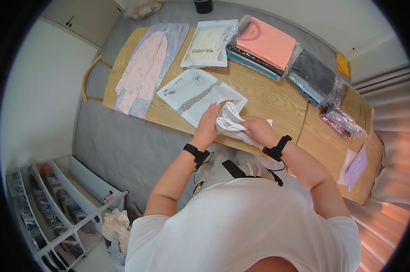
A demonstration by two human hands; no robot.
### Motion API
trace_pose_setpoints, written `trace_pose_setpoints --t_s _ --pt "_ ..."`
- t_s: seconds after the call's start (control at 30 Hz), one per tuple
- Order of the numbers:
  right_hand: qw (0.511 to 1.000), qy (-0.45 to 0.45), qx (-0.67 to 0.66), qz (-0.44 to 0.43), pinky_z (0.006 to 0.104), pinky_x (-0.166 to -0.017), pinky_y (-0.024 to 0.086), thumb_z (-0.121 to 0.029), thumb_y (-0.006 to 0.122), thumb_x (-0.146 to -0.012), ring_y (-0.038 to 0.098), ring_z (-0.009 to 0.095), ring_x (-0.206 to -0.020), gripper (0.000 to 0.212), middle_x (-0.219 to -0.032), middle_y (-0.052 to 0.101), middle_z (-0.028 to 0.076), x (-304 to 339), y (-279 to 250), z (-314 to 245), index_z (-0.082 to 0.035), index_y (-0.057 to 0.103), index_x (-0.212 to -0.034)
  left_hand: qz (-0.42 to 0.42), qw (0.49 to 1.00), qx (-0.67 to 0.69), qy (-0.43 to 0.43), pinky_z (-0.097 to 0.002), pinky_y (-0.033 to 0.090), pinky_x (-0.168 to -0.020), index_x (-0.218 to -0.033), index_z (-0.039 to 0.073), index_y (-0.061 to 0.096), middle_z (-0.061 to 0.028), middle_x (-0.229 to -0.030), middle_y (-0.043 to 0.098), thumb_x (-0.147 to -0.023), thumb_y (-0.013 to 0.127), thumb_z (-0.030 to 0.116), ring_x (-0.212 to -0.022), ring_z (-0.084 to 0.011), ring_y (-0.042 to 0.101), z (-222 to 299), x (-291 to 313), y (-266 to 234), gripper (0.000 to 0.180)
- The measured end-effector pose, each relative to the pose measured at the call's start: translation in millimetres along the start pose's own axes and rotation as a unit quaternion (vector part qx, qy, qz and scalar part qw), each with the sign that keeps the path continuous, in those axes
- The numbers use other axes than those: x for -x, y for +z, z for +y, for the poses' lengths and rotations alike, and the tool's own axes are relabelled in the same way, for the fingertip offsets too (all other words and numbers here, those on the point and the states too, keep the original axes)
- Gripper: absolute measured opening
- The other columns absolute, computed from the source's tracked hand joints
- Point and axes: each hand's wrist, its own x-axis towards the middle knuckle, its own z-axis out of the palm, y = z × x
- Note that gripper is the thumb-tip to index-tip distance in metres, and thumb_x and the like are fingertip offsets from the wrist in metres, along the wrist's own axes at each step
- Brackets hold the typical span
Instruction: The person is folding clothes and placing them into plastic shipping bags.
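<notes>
A folded white cloth [230, 119] is bunched between my two hands at the table's near edge. My right hand [261, 130] grips its right side, fingers curled over the folds. Stretched out straight, the fingers of my left hand [207, 125] rest against the cloth's left side and the near edge of a white packaging bag [187, 90]. That bag lies flat and tilted on the table, with a dark patterned band printed across it. The cloth overlaps its right corner. My left thumb is hidden.
On the wooden table [273, 102], a pink patterned garment [143, 68] lies on a lilac sheet at left. Bagged clothes, including a coral one [266, 43] and a dark one [314, 68], are stacked along the back and right. A purple card [357, 167] lies far right. Shelving [78, 217] stands lower left.
</notes>
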Motion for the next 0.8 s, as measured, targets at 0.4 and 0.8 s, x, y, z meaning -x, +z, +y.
trace_pose_setpoints --t_s 0.4,0.8 --pt "0.989 0.069 0.129 -0.005 0.0432 -0.065 0.048 -0.014 0.062 -0.074 0.061 0.035 -0.075 0.015 -0.079 0.062 0.016 -10 17 5 -0.002 0.064 -0.082 -0.083 0.984 -0.12 0.101 -0.0495 0.025 -0.105 -0.132 0.001 0.039 -0.0156 -0.137 0.039 -0.063 0.056 -0.01 -0.131 -0.0315 0.032 65 -18 -2 0.072" --pt "0.988 0.043 0.05 0.14 0.0369 -0.08 0.048 -0.013 0.051 -0.082 0.058 0.032 -0.095 0.032 -0.105 0.06 0.018 -3 19 8 -0.003 0.054 -0.112 -0.103 0.975 -0.046 0.192 -0.0506 0.021 -0.107 -0.132 0.001 0.039 -0.0175 -0.139 0.036 -0.069 0.05 -0.009 -0.132 -0.0338 0.03 108 -41 -6 0.065"
